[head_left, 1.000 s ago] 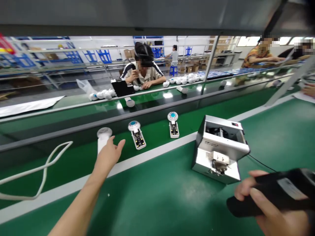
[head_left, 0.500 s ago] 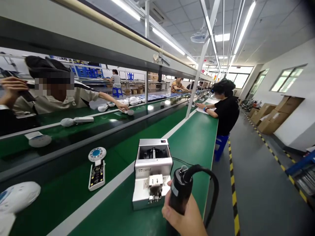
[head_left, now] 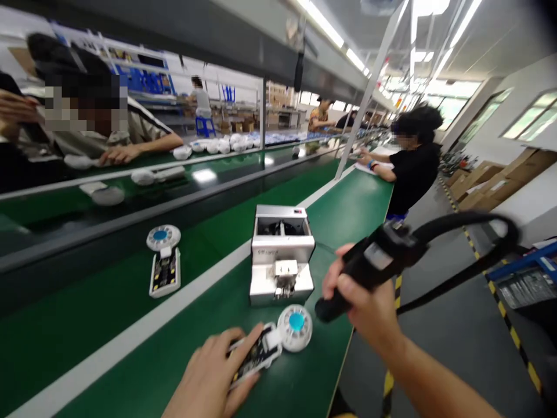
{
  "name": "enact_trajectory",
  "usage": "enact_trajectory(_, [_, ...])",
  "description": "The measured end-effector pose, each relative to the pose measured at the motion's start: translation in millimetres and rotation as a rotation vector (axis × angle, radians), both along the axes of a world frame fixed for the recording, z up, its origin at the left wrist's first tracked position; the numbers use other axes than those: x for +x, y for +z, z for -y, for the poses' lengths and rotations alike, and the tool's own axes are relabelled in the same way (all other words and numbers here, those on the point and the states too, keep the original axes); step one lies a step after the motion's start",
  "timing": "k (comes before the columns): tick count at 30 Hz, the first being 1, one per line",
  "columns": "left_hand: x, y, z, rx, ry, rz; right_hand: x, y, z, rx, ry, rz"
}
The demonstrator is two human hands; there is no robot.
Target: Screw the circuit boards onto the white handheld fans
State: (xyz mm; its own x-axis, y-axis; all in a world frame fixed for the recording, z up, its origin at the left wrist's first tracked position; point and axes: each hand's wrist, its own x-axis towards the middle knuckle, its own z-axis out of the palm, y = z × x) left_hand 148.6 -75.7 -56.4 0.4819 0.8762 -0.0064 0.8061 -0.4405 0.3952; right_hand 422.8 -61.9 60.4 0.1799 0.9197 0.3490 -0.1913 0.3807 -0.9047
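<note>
In the head view, the left hand (head_left: 209, 377) grips a circuit-board unit (head_left: 259, 357) on the worktop (head_left: 343, 232) near its right edge; the closed right hand (head_left: 361, 284) holds a black electric screwdriver (head_left: 378, 258), tip just beside the screw feeder (head_left: 281, 255).

The left hand (head_left: 208, 376) covers much of the exposed circuit board (head_left: 253, 361), whose components are too small to tell.
</note>
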Motion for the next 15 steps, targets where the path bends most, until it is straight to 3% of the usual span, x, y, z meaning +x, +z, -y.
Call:
enact_trajectory(4, [38,37.0,-3,-0.038,-0.050,-0.216,-1,25.5,-7,0.098,0.006,0.015])
enact_trajectory(6, [49,44.5,-4,-0.026,-0.076,-0.275,-8,28.5,-10,0.134,0.031,0.035])
enact_trajectory(15, [41,19.1,1,0.026,-0.029,0.031,-40,28.6,-32,0.282,-0.028,-0.012])
